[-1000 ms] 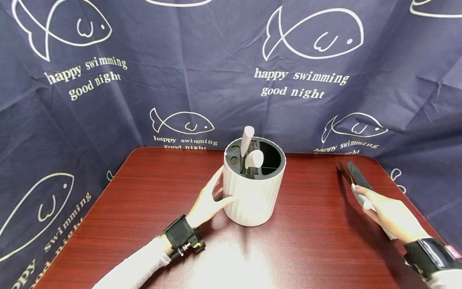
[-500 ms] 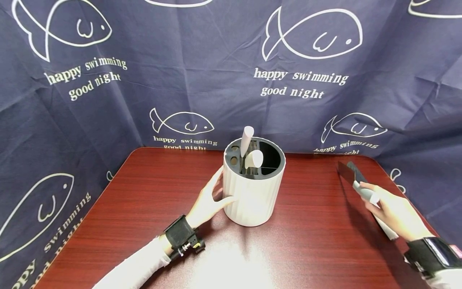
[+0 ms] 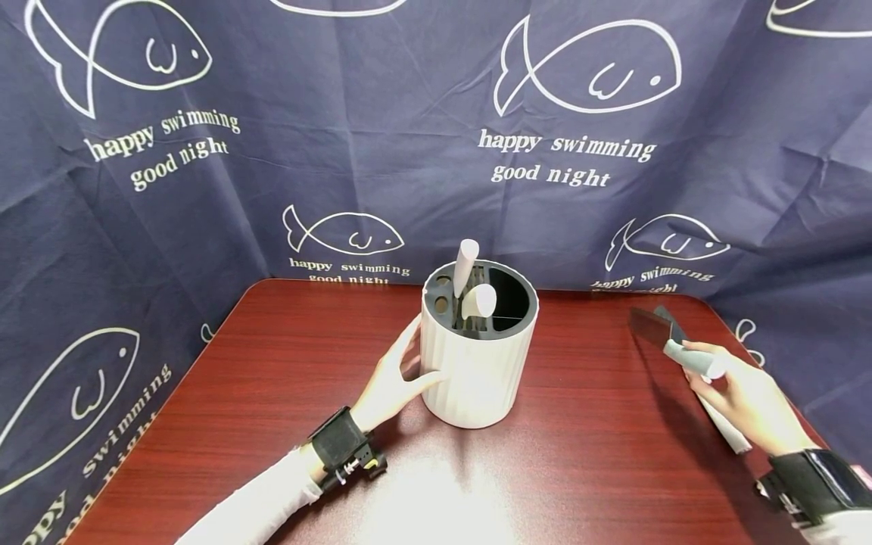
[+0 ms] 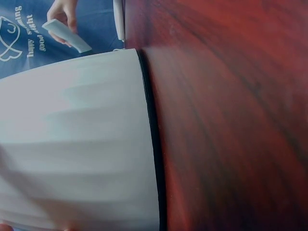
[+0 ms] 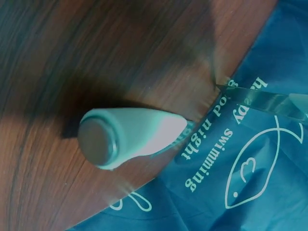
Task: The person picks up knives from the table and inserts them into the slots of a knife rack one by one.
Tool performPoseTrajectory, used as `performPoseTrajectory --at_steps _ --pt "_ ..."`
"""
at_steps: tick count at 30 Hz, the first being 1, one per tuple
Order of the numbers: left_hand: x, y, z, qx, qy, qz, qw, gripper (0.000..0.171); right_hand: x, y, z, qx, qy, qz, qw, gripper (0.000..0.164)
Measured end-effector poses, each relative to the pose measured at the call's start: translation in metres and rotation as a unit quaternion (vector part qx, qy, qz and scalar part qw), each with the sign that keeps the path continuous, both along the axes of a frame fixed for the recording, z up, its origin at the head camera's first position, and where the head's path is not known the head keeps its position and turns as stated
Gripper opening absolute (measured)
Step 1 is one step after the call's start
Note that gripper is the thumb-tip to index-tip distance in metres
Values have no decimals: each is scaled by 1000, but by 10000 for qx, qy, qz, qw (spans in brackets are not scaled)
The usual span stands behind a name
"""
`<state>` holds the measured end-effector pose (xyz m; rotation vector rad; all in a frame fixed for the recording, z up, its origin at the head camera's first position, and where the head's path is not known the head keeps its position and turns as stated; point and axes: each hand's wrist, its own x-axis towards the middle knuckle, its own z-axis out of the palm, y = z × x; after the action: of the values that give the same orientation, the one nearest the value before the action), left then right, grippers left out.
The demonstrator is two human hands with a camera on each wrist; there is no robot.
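A white ribbed knife holder with a dark slotted top stands mid-table; two pale handles stick up from it. My left hand holds its left side, thumb at the front and fingers along the side. In the left wrist view the holder's wall fills the left half. My right hand pinches the pale green handle of a knife above the right side of the table, its broad blade pointing up and left. Below that hand lies another knife with a white handle, metal-capped in the right wrist view.
The dark red wooden table has rounded back corners. A blue curtain printed with fish and lettering hangs behind and along both sides. The lying knife is near the table's right edge.
My right hand has turned the knife, so its blade now shows broadside and points further left; the handle's end has shifted slightly up and to the right. My left hand and the holder stay put.
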<state>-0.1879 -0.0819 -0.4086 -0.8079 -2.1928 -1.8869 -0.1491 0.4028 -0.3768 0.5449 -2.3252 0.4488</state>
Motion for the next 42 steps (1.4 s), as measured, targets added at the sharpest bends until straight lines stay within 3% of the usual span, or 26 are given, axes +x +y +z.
performPoseTrajectory --at_steps 6,14,20,24,29,42 --pt "0 0 0 -67 -29 42 10000 91 0 -4 3 -391 -18 282 9988 53" --pt "1 0 1 -46 -7 42 10000 92 3 -9 8 -990 16 58 9951 55" --pt "0 -1 0 19 7 -29 10000 92 6 -14 14 -1373 -416 -232 9894 42" --pt "0 -1 0 12 14 -23 10000 91 8 -16 15 -1807 -746 -251 9804 42" --pt "0 -1 0 9 60 -28 10000 92 9 -19 15 -2566 -997 -4 9614 44" --pt "0 -1 2 28 18 -46 10000 92 11 -24 23 -3239 -1065 -414 9392 39"
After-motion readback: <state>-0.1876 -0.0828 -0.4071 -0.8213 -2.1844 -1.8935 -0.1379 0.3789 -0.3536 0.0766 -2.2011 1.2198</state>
